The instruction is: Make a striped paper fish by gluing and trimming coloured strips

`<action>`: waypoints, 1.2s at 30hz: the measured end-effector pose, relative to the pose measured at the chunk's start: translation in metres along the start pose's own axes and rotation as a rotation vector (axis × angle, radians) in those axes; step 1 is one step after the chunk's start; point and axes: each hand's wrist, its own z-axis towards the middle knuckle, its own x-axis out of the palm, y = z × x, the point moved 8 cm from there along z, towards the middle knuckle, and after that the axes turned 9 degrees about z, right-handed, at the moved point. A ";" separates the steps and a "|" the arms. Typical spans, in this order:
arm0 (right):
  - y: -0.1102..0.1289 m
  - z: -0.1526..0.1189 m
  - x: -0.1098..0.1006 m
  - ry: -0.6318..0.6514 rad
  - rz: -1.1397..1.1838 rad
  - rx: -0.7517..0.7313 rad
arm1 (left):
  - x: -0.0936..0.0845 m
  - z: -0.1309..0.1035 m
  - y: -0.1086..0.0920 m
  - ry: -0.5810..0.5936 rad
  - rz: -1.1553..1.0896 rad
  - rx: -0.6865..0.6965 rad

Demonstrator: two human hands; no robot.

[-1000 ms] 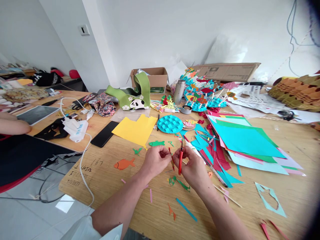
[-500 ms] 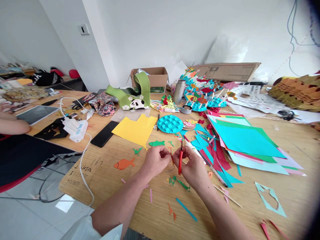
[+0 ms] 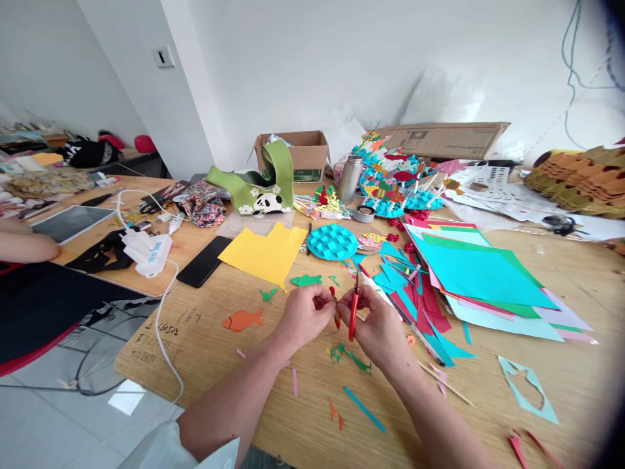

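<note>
My left hand (image 3: 310, 312) pinches a small red paper piece (image 3: 335, 307) with some yellow and green on it, seen nearly edge-on. Close beside it, my right hand (image 3: 377, 326) is closed on red-handled scissors (image 3: 353, 316), their blades pointing away from me. The fingertips of both hands almost meet around the paper piece. A green paper fish (image 3: 306, 280) lies just beyond my left hand, and an orange paper fish (image 3: 243, 320) lies to its left. Green paper scraps (image 3: 359, 361) and a blue strip (image 3: 364, 409) are spread on the wood below my hands.
A yellow sheet (image 3: 263, 251), a round turquoise woven piece (image 3: 333, 242) and a black phone (image 3: 204, 262) lie ahead. Stacked coloured paper (image 3: 488, 267) is at right. A white power strip (image 3: 152, 255) trails a cable on the left, near another person's arm (image 3: 27, 244).
The red paper piece has turned in my left fingers, so more of its face shows. The scissors have tilted slightly. Both hands stay in nearly the same place.
</note>
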 end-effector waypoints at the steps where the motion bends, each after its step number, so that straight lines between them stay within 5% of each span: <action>1: 0.000 0.000 0.000 0.001 -0.003 -0.001 | 0.000 0.000 0.000 0.001 -0.002 0.002; 14: -0.006 0.002 -0.004 -0.015 0.069 0.024 | 0.000 -0.001 -0.004 0.022 -0.034 0.005; 19: -0.011 0.006 -0.007 0.015 0.355 0.160 | -0.025 0.000 -0.005 -0.182 -0.122 -0.019; 25: -0.015 0.004 -0.001 0.056 0.515 0.255 | 0.006 -0.002 0.004 0.167 -0.540 -0.230; 36: -0.012 0.004 0.002 0.076 0.487 0.207 | 0.004 -0.003 0.005 0.115 -0.514 -0.234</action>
